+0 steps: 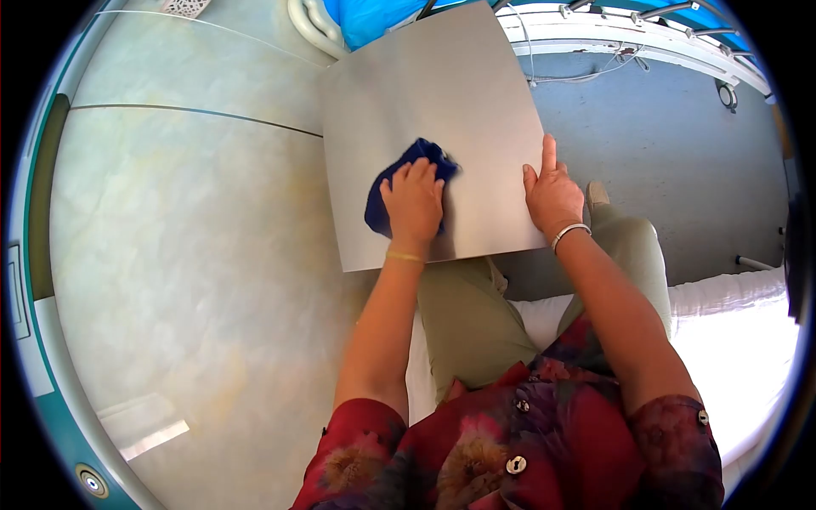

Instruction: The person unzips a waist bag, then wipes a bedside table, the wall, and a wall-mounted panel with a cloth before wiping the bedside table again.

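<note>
A flat, silvery-grey metal panel (425, 81) is held tilted over my lap, its near edge by my knees. My left hand (415, 200) presses a crumpled dark blue cloth (381, 212) onto the lower left part of the panel, its fingers curled over the fabric. At the panel's right edge, my right hand (554, 195) grips the rim, with the thumb over the face and the forefinger pointing up along the edge. The underside of the panel and the fingers behind it are hidden.
A pale wall panel (187, 238) rises along the left. At the top are blue plastic-like sheeting (374, 17) and a white frame (612, 38) with cables. A caster wheel (727, 96) shows at the upper right. I sit on a white-covered seat (731, 340) above a grey floor (671, 153).
</note>
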### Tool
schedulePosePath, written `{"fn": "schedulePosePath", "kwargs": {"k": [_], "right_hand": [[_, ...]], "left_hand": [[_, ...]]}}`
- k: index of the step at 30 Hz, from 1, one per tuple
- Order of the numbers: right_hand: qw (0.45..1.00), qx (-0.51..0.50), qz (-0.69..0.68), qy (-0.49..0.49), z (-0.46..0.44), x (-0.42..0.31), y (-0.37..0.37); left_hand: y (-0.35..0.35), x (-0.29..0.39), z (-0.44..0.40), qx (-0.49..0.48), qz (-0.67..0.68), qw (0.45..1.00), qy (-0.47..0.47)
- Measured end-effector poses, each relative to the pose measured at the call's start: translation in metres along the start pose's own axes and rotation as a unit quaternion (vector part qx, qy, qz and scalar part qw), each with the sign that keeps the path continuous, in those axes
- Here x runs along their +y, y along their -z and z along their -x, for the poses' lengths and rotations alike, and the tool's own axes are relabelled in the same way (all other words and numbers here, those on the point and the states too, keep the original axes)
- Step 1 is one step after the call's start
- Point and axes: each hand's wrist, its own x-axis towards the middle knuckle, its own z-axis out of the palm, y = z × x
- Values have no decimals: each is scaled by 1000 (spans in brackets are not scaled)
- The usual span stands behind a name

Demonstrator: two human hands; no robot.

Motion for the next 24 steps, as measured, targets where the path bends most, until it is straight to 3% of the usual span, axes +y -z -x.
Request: {"fn": "schedulePosePath", "kwargs": {"k": [8,12,19,24], "right_hand": [[1000,10,-16,4,-2,4,-5],[1000,6,-16,6,0,4,-7],[1000,5,-19,8,1,4,-6],[1000,12,-7,9,2,4,-5]], "left_hand": [[16,25,41,-54,-27,998,-10],[2,11,9,-34,-65,996,45],[-29,-27,-61,5,-86,994,62],[-37,-45,-100,-16,-32,992,122]]}}
